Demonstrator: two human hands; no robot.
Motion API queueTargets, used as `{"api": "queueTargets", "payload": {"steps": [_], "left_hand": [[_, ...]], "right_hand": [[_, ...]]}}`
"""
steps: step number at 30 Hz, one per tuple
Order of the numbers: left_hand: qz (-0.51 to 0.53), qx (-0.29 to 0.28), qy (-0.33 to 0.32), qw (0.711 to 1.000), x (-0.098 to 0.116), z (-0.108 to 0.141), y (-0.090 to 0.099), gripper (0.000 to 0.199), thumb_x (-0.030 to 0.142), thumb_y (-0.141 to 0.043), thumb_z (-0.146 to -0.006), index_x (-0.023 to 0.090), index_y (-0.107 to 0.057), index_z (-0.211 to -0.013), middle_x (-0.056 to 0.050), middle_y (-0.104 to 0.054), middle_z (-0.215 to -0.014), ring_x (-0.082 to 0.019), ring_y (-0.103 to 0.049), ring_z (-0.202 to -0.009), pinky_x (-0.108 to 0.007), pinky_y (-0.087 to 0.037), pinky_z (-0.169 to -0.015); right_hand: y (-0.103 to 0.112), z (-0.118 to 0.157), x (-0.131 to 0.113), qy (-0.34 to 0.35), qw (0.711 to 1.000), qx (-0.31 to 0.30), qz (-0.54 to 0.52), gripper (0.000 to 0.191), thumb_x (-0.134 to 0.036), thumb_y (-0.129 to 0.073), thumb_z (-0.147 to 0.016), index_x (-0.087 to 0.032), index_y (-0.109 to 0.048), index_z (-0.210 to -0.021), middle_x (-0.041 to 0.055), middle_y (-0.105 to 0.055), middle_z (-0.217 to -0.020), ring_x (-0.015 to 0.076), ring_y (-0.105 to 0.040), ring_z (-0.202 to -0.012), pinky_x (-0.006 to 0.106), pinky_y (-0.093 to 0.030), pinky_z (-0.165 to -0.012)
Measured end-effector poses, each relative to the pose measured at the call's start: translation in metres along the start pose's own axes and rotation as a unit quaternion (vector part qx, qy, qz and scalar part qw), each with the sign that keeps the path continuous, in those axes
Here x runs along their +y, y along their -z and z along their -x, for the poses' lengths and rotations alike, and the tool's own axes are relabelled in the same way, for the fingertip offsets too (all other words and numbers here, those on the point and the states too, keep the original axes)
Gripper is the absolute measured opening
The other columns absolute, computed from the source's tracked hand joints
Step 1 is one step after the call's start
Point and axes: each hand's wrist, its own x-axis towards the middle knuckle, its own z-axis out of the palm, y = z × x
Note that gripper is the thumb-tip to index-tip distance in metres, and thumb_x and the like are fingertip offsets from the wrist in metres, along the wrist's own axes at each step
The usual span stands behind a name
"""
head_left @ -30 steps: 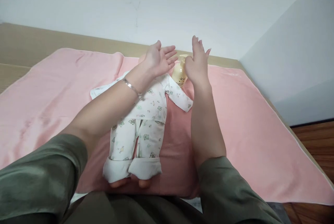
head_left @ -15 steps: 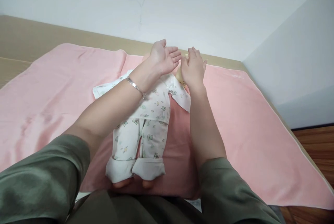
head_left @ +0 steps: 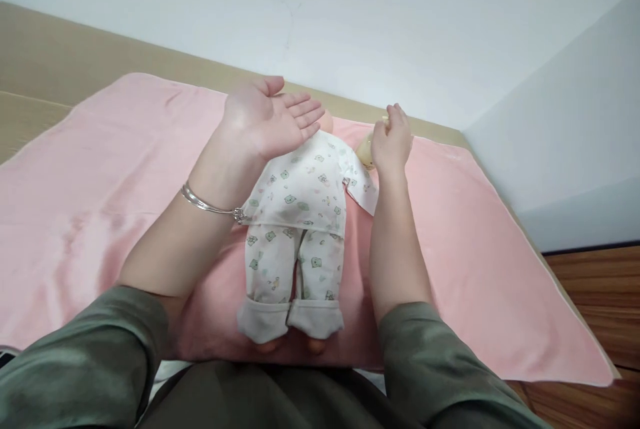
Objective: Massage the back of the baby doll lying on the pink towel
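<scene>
1 left hand (head_left: 274,121), palm up, fingers extended, above 1 dressed doll (head_left: 303,199) | 1 right hand (head_left: 393,140) at 1 bottle (head_left: 365,152), grip: can't tell | doll on 1 pink blanket (head_left: 475,262), bottle by its sleeve (head_left: 363,188)

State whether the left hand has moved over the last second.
Yes. Judged against the white patterned shirt, the left hand has moved to the left, with a wider gap to the pale yellow bottle.
</scene>
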Motion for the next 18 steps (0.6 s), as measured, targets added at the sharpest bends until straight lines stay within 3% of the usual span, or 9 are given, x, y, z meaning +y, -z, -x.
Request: {"api": "queueTargets", "payload": {"steps": [4, 11, 14, 18], "left_hand": [[0.002, -0.024, -0.011, 1.000, 0.015, 0.014, 0.001, 0.062, 0.026, -0.030, -0.106, 0.013, -0.019, -0.165, -0.010, -0.031, -0.171, -0.023, -0.033, -0.158, -0.038, -0.028, -0.130], [0.022, -0.053, -0.007, 0.998, 0.029, 0.035, -0.002, 0.057, 0.027, -0.027, -0.107, 0.011, -0.031, -0.161, -0.012, -0.044, -0.165, -0.025, -0.043, -0.152, -0.038, -0.040, -0.124], [0.023, -0.062, -0.023, 0.998, 0.029, 0.041, -0.004, 0.056, 0.027, -0.021, -0.107, 0.016, -0.034, -0.160, -0.009, -0.049, -0.162, -0.023, -0.046, -0.150, -0.036, -0.043, -0.120], [0.025, -0.073, -0.015, 0.997, 0.021, 0.047, -0.008, 0.060, 0.023, -0.009, -0.106, 0.019, -0.041, -0.156, -0.003, -0.057, -0.154, -0.022, -0.051, -0.144, -0.038, -0.047, -0.114]], "right_hand": [[-0.006, -0.004, 0.001, -0.011, 1.000, 0.017, -0.019, 0.056, -0.019, -0.040, -0.094, -0.020, -0.051, -0.148, 0.0088, -0.039, -0.167, 0.0227, -0.035, -0.157, 0.059, -0.018, -0.133], [-0.007, -0.004, 0.004, -0.020, 0.998, 0.027, -0.054, 0.062, -0.018, -0.049, -0.084, -0.022, -0.054, -0.146, 0.0067, -0.040, -0.167, 0.0235, -0.035, -0.157, 0.058, -0.016, -0.134], [-0.005, -0.006, 0.006, -0.028, 0.996, 0.024, -0.084, 0.058, -0.019, -0.044, -0.088, -0.022, -0.056, -0.145, 0.0047, -0.043, -0.166, 0.0221, -0.034, -0.158, 0.057, -0.014, -0.134], [0.005, -0.012, 0.007, -0.035, 0.990, 0.036, -0.135, 0.056, -0.025, -0.039, -0.093, -0.016, -0.057, -0.145, 0.0075, -0.051, -0.160, 0.0211, -0.043, -0.153, 0.051, -0.027, -0.133]]}}
